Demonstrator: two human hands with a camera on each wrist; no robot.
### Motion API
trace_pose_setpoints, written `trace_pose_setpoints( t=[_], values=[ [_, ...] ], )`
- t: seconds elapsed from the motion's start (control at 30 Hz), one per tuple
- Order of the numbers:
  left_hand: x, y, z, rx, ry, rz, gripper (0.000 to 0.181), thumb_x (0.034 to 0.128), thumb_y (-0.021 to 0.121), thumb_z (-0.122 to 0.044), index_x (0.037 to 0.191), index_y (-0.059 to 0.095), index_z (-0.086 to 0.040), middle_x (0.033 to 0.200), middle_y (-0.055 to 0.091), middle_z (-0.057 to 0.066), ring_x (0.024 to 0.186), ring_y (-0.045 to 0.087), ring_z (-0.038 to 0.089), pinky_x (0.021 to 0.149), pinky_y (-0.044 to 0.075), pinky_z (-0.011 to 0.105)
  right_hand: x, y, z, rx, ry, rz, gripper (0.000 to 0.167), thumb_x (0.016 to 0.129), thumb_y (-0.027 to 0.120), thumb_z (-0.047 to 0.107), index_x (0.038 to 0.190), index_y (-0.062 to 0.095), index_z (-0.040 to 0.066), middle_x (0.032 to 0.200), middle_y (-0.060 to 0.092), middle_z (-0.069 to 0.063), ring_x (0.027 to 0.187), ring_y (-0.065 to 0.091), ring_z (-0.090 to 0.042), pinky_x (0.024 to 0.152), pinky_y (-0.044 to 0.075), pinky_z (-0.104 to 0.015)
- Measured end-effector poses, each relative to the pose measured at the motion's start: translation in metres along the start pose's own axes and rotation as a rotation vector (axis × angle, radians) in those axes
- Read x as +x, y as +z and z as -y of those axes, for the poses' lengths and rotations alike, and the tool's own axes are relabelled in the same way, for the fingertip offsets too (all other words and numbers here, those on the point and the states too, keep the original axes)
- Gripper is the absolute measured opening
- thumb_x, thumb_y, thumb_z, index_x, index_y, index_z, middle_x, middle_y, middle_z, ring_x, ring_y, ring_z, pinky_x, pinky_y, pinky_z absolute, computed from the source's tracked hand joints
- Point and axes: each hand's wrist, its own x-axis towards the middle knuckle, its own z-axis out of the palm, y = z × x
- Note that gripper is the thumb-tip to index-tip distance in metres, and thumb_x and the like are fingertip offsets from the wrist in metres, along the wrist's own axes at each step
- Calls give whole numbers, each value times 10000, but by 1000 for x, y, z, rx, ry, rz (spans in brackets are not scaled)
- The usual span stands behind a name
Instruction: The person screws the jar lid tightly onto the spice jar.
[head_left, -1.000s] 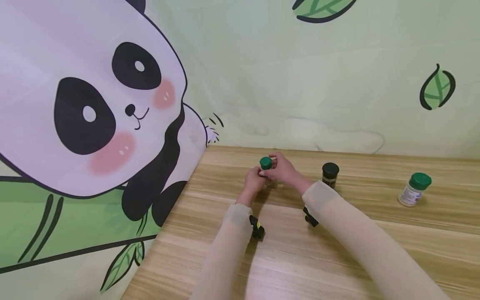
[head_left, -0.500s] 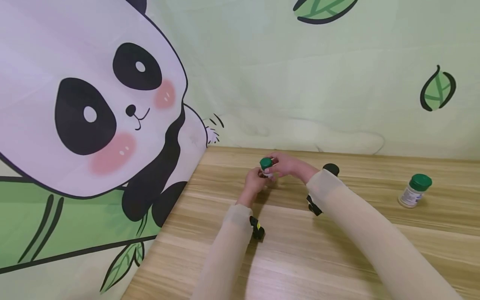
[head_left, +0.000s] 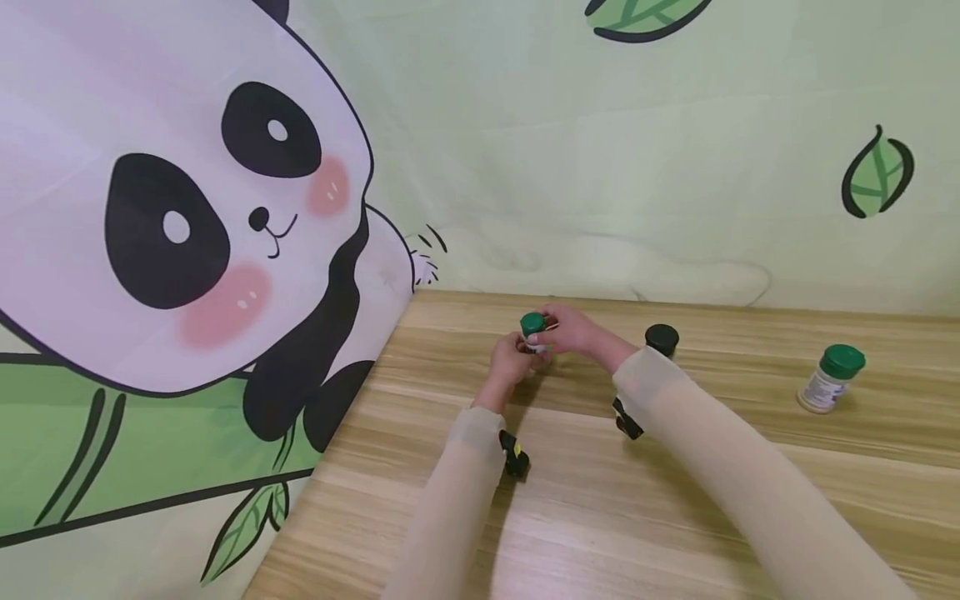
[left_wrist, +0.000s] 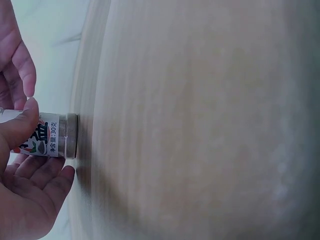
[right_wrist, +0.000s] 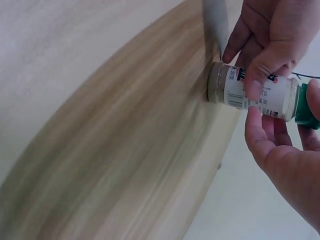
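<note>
A small clear seasoning bottle (right_wrist: 265, 95) with a white label and a green cap (head_left: 532, 323) is upright near the back of the table. My left hand (head_left: 510, 360) grips its body, the thumb lying across the label in the left wrist view. Higher up, my right hand (head_left: 576, 331) pinches the green cap between thumb and fingers, with other fingertips close to the label. The bottle's base (left_wrist: 71, 136) is at the tabletop; whether it touches is unclear. Whether the cap sits fully on the neck cannot be told.
A black-capped bottle (head_left: 662, 340) stands behind my right sleeve, partly hidden. Farther right is another green-capped seasoning bottle (head_left: 822, 390). The wooden table (head_left: 585, 517) meets a panda-printed cloth wall (head_left: 600, 167) at the back and left.
My right hand has turned a little around the cap, and its forearm has shifted right and up. More white label shows below the cap. The left hand has stayed nearly still.
</note>
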Motion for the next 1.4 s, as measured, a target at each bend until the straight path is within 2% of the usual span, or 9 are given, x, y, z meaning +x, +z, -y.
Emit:
trace_pose_setpoints(
  t=[0.13, 0.27, 0.67, 0.8, 0.93, 1.07, 1.17, 1.3, 1.4],
  values=[
    [0, 0, 0, 15, 2, -6, 261, 865, 766, 1, 1084, 648, 80, 1158, 737, 269, 807, 565, 110, 679, 432, 174, -2, 4, -2, -6, -12, -54, 460, 1022, 621, 121, 1413, 474, -72, 1435, 525, -316, 1318, 547, -439, 987, 562, -502],
    [0, 0, 0, 35, 0, -12, 241, 864, 758, 4, 1063, 642, 76, 1141, 737, 272, 768, 545, 115, 647, 423, 179, -3, 9, -3, 19, -16, -93, 448, 1022, 621, 126, 1389, 473, -84, 1418, 538, -315, 1317, 550, -438, 998, 561, -488],
    [3, 1, 3, 53, 1, -29, 300, 864, 762, -4, 1128, 656, 90, 1172, 732, 266, 817, 563, 127, 689, 437, 184, -4, 20, -7, 88, -16, -169, 419, 1010, 636, 110, 1347, 471, -78, 1368, 561, -298, 1266, 577, -390, 991, 558, -425],
    [4, 2, 4, 54, 6, -36, 306, 857, 772, -9, 1119, 655, 96, 1145, 738, 274, 750, 556, 112, 643, 435, 177, -5, 22, -6, 84, -7, -193, 448, 1007, 646, 121, 1370, 466, -70, 1379, 559, -295, 1279, 570, -399, 979, 558, -413],
    [3, 2, 4, 31, 0, -26, 327, 869, 757, 1, 1160, 646, 97, 1156, 728, 279, 703, 525, 96, 621, 425, 172, -6, 23, -5, 71, -6, -223, 482, 1003, 657, 138, 1396, 461, -60, 1377, 565, -290, 1280, 564, -399, 990, 551, -430],
    [2, 2, 4, 20, 0, -24, 330, 871, 757, 4, 1167, 646, 98, 1148, 725, 279, 687, 519, 98, 612, 425, 178, -7, 26, -5, 55, -14, -252, 496, 1003, 662, 164, 1397, 459, -58, 1378, 567, -290, 1287, 557, -406, 1059, 508, -476],
    [3, 1, 4, 36, 3, -32, 328, 868, 776, -20, 1154, 662, 91, 1142, 728, 271, 731, 537, 116, 638, 432, 183, -8, 28, -5, 53, -6, -269, 495, 1003, 667, 182, 1389, 460, -49, 1382, 568, -283, 1287, 558, -403, 1077, 494, -484],
    [4, 1, 4, 58, 4, -38, 317, 875, 765, -21, 1159, 674, 87, 1167, 726, 268, 811, 562, 148, 678, 448, 191, -8, 31, -5, 71, 4, -291, 496, 995, 682, 189, 1384, 466, -29, 1361, 580, -273, 1250, 575, -384, 1007, 528, -435],
    [5, 2, 3, 67, 2, -39, 300, 879, 752, -9, 1152, 674, 88, 1161, 722, 272, 801, 563, 155, 669, 455, 199, -8, 31, -5, 79, 8, -305, 510, 982, 700, 193, 1382, 471, -27, 1334, 593, -276, 1215, 588, -373, 950, 543, -398]
  ],
)
